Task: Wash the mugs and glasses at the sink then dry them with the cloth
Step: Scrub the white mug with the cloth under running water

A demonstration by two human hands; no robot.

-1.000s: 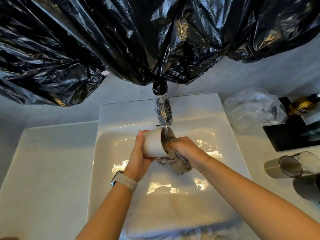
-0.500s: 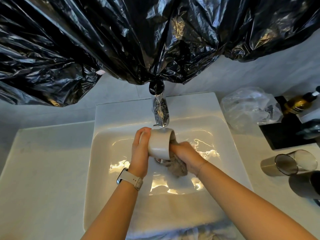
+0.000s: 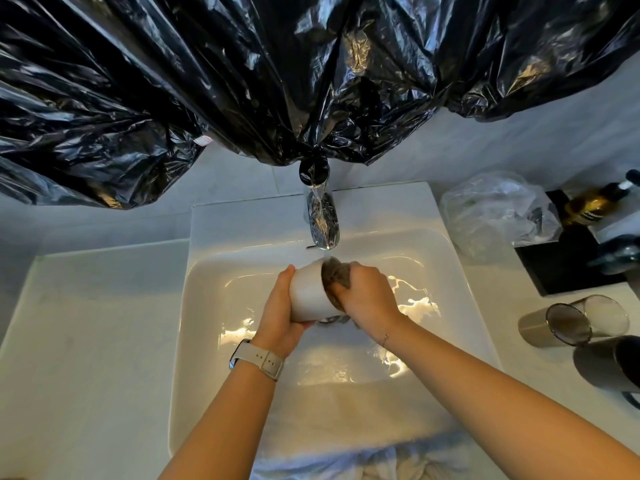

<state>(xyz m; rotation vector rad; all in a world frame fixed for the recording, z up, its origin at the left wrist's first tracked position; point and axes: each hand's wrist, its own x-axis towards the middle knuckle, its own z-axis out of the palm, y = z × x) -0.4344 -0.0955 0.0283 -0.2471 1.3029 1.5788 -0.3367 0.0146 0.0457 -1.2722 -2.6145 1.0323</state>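
Mug [image 3: 313, 296], white, is gripped on its side by the left hand [image 3: 277, 315] over the sink [image 3: 214, 306], tipped back from half a second ago. A grey scrubbing pad [image 3: 334, 277] is pressed into its mouth by the right hand [image 3: 367, 297], probably gripped. Washing is under way below the tap [image 3: 320, 220]; glasses [image 3: 571, 322] wait at right.

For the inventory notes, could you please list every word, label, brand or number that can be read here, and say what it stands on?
No text here can be read with certainty.
Amber bottle: a dark label carries lettering, too small and blurred to read.
Black plastic sheet: a small pale tag at its edge, any print on it illegible.
Watch: nothing legible shows on its band.
White mug, glasses and sink: no markings visible.
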